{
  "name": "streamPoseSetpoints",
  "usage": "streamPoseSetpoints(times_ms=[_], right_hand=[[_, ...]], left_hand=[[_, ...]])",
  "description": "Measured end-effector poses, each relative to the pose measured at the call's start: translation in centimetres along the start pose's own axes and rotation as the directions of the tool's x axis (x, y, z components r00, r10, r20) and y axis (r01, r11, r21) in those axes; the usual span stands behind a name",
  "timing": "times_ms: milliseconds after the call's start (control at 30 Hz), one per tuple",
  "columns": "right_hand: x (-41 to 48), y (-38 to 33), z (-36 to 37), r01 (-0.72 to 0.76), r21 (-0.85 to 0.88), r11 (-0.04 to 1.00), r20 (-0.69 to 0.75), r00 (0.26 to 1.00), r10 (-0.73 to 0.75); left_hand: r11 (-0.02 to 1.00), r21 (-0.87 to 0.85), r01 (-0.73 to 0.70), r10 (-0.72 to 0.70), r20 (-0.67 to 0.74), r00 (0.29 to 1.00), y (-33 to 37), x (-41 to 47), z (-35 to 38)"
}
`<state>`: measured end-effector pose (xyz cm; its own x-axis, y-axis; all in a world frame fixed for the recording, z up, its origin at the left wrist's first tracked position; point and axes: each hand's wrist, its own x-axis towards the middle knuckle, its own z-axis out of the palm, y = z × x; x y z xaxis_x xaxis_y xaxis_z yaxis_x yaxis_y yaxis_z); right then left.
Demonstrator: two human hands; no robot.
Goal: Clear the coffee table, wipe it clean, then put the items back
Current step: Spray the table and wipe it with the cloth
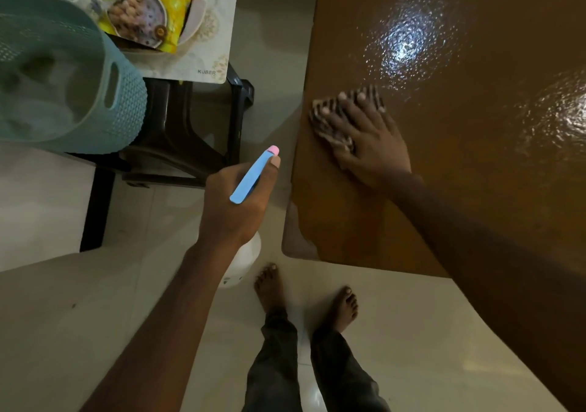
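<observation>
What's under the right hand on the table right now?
A striped cloth lies under the right hand, pressed flat on the coffee table. Its edges show past the fingers; the part beneath the palm is covered.

The left hand [236, 202] is curling round a bottle [252, 177], thumb lying along its top, forearm reaching forward. The right hand [367, 142] is pressing flat on a cloth [318, 123], fingers spreading, arm stretching out straight. The bare feet [269, 285] are standing side by side.

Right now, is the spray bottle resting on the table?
No: the left hand holds the spray bottle above the floor, beside the table.
</observation>
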<state>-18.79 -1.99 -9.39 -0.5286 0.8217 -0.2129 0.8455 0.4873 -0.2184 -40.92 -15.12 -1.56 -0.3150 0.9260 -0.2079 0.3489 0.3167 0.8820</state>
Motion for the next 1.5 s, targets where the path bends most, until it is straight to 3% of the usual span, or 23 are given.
streamPoseSetpoints(times_ms=[67,133,333,500,600,733,967,1033,1167,1367,1433,1500], right_hand=[[1.9,-1.3,0.2,-0.155,0.011,0.988,-0.047,0.987,0.155],[1.9,-3.2,0.9,-0.206,0.022,0.978,-0.059,0.977,0.207],[-4.2,-7.4,3.5,0.002,-0.028,1.000,-0.012,1.000,-0.003],[-5.2,-5.6,3.3,0.089,-0.001,0.996,0.002,0.996,-0.089],[-5.6,-3.9,3.0,-0.011,0.013,1.000,-0.018,1.000,0.011],[-6.2,-2.6,2.7,-0.089,0.050,0.995,-0.034,0.995,0.091],[-6.0,-6.2,3.2,-0.208,0.122,0.971,-0.002,0.978,0.209],[-6.8,-8.9,3.9,-0.127,0.097,0.987,0.013,0.992,0.126],[-11.3,-12.2,6.1,0.223,-0.060,0.973,0.043,0.974,-0.221],[-16.9,-5.7,6.8,0.460,-0.182,0.869,0.132,0.887,-0.441],[-18.2,-2.1,5.9,0.462,-0.214,0.861,0.151,0.886,-0.438],[-19.1,1.0,5.0,0.317,-0.176,0.932,0.132,0.946,-0.297]], left_hand=[[1.000,0.001,0.008,-0.008,-0.009,1.000,-0.3,-0.4,0.1],[1.000,0.003,0.001,-0.001,-0.026,1.000,-0.6,-0.9,0.1],[0.999,0.038,-0.015,0.018,-0.076,0.997,-0.9,-3.1,0.1],[0.996,0.044,0.075,-0.077,0.046,0.996,-1.2,-5.9,0.8],[0.979,0.084,0.187,-0.198,0.144,0.970,-2.2,-8.0,1.4],[0.938,0.137,0.319,-0.338,0.157,0.928,-3.9,-10.8,2.1],[0.948,0.140,0.287,-0.296,0.043,0.954,-7.0,-13.6,2.1],[0.967,0.103,0.232,-0.234,0.001,0.972,-6.9,-13.9,1.9],[0.992,0.057,0.110,-0.105,-0.092,0.990,-5.7,-14.1,1.2],[0.999,0.036,0.028,-0.022,-0.157,0.987,-4.2,-13.9,1.0],[0.999,0.014,0.035,-0.032,-0.170,0.985,-3.8,-13.7,1.1],[0.999,0.006,0.040,-0.039,-0.166,0.985,-3.5,-13.4,1.2]])
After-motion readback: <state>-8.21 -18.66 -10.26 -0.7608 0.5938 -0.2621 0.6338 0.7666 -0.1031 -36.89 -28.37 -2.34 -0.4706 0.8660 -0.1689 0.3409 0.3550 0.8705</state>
